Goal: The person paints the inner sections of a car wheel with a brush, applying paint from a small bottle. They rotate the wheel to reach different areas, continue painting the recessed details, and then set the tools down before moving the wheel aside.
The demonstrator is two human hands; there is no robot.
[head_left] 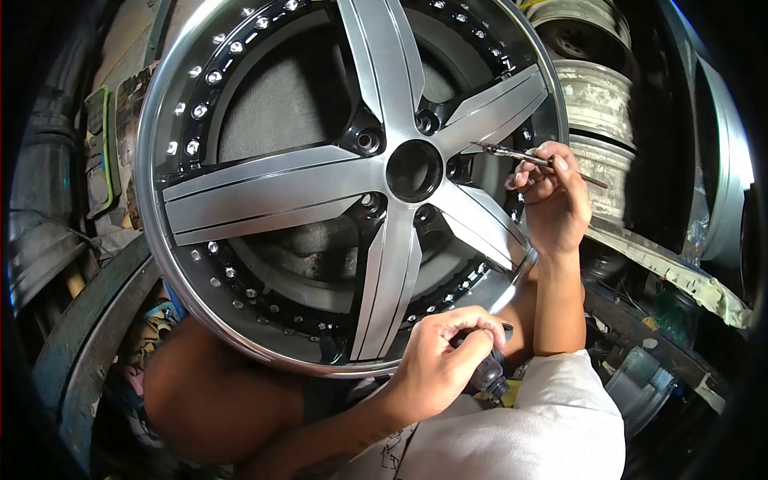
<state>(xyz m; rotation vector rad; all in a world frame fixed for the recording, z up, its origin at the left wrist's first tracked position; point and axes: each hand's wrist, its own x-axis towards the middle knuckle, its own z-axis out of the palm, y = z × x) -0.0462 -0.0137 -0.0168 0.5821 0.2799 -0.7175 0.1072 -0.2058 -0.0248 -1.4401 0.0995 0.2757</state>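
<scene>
A large five-spoke wheel rim (304,188) with a polished lip and bright bolts around its edge lies tilted before me, its round centre hole in the middle. My right hand (558,192), at the rim's right side, pinches a thin dark brush (524,154); the brush's tip is over the right spokes, near the centre hole. Whether the tip touches the metal I cannot tell. Below the rim's lower edge, my left hand (450,352) is wrapped round a small dark bottle (490,374), partly hidden by the fingers.
Stacked worn rims (592,100) stand at the upper right. A metal bar with peeling tape (680,276) runs along the right, with a clear container (642,384) beneath it. Curved dark metal pieces (92,320) are at the left. My legs are under the rim.
</scene>
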